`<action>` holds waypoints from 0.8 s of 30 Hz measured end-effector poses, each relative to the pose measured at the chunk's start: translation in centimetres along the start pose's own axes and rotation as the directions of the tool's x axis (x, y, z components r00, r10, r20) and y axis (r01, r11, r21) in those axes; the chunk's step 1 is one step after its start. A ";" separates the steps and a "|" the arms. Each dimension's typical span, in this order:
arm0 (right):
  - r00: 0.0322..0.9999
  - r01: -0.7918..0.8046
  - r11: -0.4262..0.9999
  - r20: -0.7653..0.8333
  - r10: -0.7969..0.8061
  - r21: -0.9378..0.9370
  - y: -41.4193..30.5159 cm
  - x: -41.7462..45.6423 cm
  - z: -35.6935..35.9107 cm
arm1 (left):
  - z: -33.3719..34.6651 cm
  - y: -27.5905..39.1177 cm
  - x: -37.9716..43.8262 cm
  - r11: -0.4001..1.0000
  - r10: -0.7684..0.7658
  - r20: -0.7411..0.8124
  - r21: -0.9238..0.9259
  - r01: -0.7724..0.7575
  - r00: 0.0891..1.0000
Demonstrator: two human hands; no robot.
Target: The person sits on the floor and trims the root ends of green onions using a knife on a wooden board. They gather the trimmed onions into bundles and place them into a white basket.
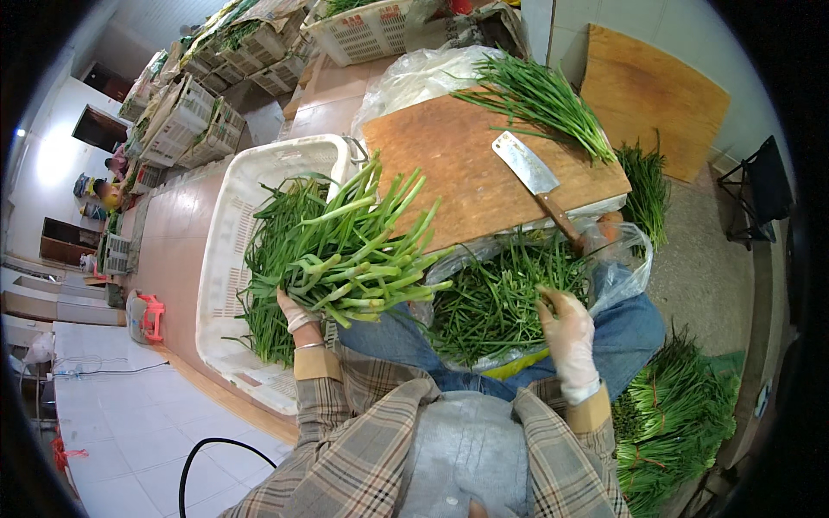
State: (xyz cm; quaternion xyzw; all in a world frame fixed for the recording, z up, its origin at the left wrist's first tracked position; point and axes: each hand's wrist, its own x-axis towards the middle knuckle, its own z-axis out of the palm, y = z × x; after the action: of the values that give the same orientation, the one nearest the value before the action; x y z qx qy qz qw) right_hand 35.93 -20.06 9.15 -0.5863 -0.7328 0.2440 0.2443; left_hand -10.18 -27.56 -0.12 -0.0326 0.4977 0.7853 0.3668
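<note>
My left hand (pixel 299 317), in a thin pale glove, is closed around a bunch of leafy green stalks (pixel 363 272) with thick pale ends pointing right. The leaves of that bunch overhang a white plastic crate (pixel 217 213). My right hand (pixel 568 337), also gloved, hovers over cut green trimmings (pixel 492 304) in a clear plastic bag between my knees. Its fingers are bent and apart, and I see nothing in them. Beyond the bag is a wooden board (pixel 440 155). A cleaver (pixel 528 165) lies on it, its wooden handle reaching past the near edge.
Long thin greens (pixel 544 103) lie on the board's far right corner. Tied bundles of greens (pixel 673 414) are on the floor at right, near a folding stool (pixel 758 188). Stacked crates (pixel 181 123) stand far left, with people beside them. A black cable (pixel 194 453) curves near my left arm.
</note>
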 end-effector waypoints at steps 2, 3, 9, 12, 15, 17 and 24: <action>0.983 -0.024 0.777 0.157 -0.097 0.630 -4.9 -0.2 -0.1 | 0.0 0.1 -0.1 0.999 0.015 0.030 0.031 -0.016 0.999; 0.959 0.018 0.685 0.182 -0.219 0.728 -7.4 0.2 0.6 | 0.1 0.2 0.0 0.999 0.022 0.069 0.039 -0.025 0.997; 0.928 -0.018 0.815 0.313 -0.202 0.579 -14.1 3.1 3.5 | 0.1 0.7 0.0 0.994 0.057 0.151 -0.099 -0.042 0.987; 0.817 -0.344 0.658 0.559 -0.143 0.670 -13.1 3.2 2.9 | 0.2 0.8 -0.1 0.992 0.086 0.183 -0.109 -0.066 0.979; 0.747 -0.518 0.364 0.616 -0.250 0.774 -10.0 2.6 0.9 | 0.4 0.6 -0.3 0.993 0.055 0.124 -0.110 -0.042 0.991; 0.750 -0.554 0.246 0.605 -0.267 0.795 -6.9 2.6 -0.4 | 0.4 0.4 -0.6 0.991 0.085 0.145 -0.119 -0.067 0.986; 0.846 -0.238 0.964 0.513 0.145 0.119 -6.1 1.6 -1.3 | 0.0 0.7 0.0 0.980 0.104 0.164 -0.184 -0.073 0.981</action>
State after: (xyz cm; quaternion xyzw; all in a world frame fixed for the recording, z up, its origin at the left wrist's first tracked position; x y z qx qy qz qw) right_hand 31.92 -19.54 14.21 -0.5494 -0.6837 0.4749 0.0721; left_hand -10.59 -27.67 0.43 0.0251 0.3931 0.8419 0.3689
